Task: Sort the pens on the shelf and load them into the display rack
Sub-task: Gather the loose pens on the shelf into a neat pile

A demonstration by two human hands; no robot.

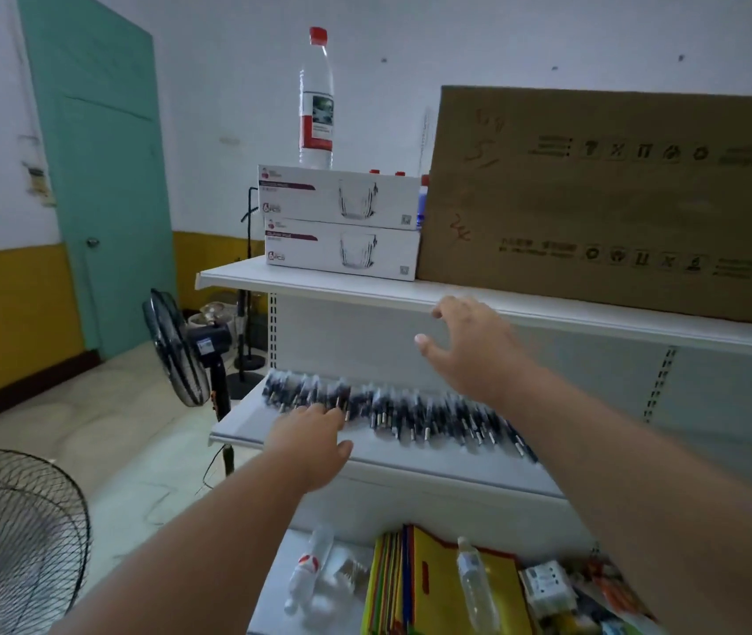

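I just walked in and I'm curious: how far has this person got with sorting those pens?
Barely started, it seems. Done: nothing visibly; no display rack is in view. In hand: the left hand reaches the row of pens on the middle shelf, while the right hand hovers open above. Left: seemingly all the sorting and loading.

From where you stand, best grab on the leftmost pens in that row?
Judging loosely: pinch the pens near their metal tips, coming from the front edge of the shelf. Tips point toward you and overhang nothing. The left hand is already there; the right hand hovers open above.
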